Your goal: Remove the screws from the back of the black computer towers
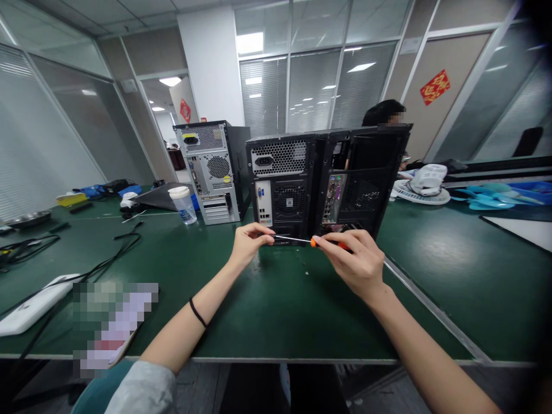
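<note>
Right now both hands meet over the green bench (pixel 267 310), just in front of a black computer tower (pixel 280 178) that stands upright with its rear panel facing the camera. The right hand (pixel 356 261) is closed around the orange handle of a screwdriver (pixel 310 241), its grip tight on the handle, so only a little orange shows between the fingers. The thin metal shaft runs level to the left, and the left hand (pixel 250 241) pinches its tip end between thumb and fingertips, a narrow grip on the shaft. Whether a screw sits at that tip I cannot tell. The tool is held just above the bench, near the lower edge of the tower's back. A black band circles the left wrist.

Touching the black tower on its right stands a second black case (pixel 366 178), also rear side forward. Behind and to the left is a silver tower (pixel 211 172), with a clear plastic cup (pixel 183 204) with a white lid just beside it. Black cables (pixel 107 256) trail over the left part of the bench, near a flat white device (pixel 32 307). Farther right lies a white fan (pixel 425 184), and a person sits behind the cases, mostly hidden.
</note>
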Motion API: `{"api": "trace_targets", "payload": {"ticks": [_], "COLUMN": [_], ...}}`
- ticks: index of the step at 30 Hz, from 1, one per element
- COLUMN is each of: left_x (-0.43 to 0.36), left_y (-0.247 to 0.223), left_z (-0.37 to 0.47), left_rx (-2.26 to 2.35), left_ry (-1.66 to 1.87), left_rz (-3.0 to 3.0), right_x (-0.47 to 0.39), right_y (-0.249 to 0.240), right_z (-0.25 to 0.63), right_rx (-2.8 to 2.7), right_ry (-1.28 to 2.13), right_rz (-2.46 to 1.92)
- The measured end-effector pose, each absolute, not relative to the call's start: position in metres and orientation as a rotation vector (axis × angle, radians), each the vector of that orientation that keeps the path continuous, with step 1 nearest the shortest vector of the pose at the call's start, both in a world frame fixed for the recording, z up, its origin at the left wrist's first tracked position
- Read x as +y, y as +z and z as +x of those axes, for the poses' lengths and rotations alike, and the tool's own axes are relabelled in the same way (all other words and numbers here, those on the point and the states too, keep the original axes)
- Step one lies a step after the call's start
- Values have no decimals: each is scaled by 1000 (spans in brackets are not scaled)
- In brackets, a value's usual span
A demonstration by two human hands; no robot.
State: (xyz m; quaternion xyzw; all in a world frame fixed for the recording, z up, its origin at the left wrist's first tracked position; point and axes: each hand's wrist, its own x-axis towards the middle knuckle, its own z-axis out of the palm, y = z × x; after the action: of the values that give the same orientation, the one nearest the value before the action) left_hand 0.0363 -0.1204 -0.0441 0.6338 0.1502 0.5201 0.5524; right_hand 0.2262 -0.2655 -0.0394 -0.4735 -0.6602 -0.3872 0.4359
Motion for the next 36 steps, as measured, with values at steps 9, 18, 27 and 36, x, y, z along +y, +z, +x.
{"api": "trace_targets", "payload": {"ticks": [9, 18, 27, 36], "left_x": [-127, -115, -95, -65], "left_y": [-32, -21, -5, 35], "left_z": [28, 21, 19, 21], "left_rx": [418, 440, 383, 413], "left_ry": [1396, 1462, 1234, 1468], "left_rz": [1632, 1651, 1759, 2074], "right_x": [-263, -249, -244, -245], "right_y": [-28, -21, -12, -6], "right_z": [226, 213, 211, 219], "right_rx": [-1831, -1931, -1930, -1746], "right_ry": [-1149, -1123, -1318, -871], "right_rz": [-1185, -1280, -1322, -1342]}}
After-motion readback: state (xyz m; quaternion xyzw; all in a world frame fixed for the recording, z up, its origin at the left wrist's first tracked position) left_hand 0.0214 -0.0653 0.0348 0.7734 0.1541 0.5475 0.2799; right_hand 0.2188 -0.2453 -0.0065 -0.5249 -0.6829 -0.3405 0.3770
